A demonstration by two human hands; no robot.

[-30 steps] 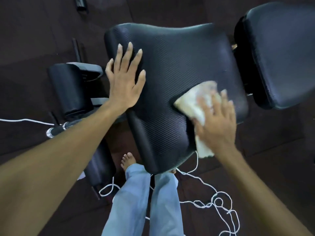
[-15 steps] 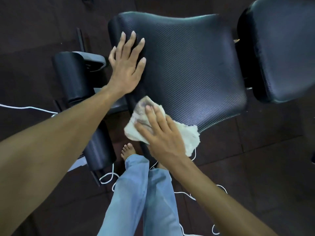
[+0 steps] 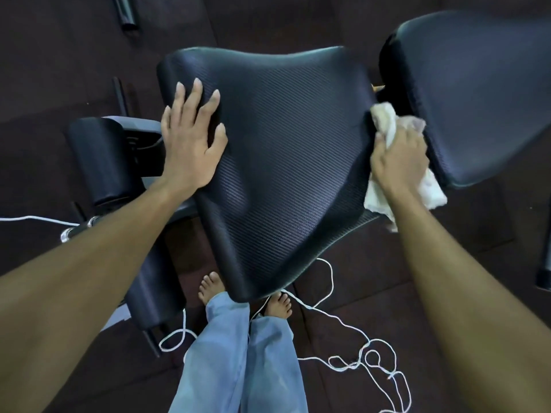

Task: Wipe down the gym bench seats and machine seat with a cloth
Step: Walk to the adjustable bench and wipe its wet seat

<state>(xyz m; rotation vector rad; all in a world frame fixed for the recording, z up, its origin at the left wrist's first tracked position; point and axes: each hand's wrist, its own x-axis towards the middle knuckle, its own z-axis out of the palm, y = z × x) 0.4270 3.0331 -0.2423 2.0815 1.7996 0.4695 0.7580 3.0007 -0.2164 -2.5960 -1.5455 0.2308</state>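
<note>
- Left hand [image 3: 190,138], seen from the head camera, lies flat with fingers spread on the left edge of the black machine seat [image 3: 292,162], bracing it
- Right hand [image 3: 398,158] grips a bunched pale cloth [image 3: 384,119] against the seat's right edge, in the gap beside a second black pad [image 3: 483,93]
- Cloth: it looks light, soft and limp, with loose ends hanging below the fist; I judge it best held bunched in the palm so that no flap trails
- Seat: firm padding under ribbed vinyl, probably a little grippy under a cloth, sturdy rather than fragile; it juts toward the person, its near tip above their bare feet [image 3: 213,287]
- Around it: a black roller pad [image 3: 101,162] sits just beside the left hand, a chrome bar end [image 3: 68,234] shows below that, and a white cord [image 3: 328,314] loops over the dark floor by the feet
- In the way: the narrow gap between seat and second pad crowds the right hand, and the cord could catch a foot
</note>
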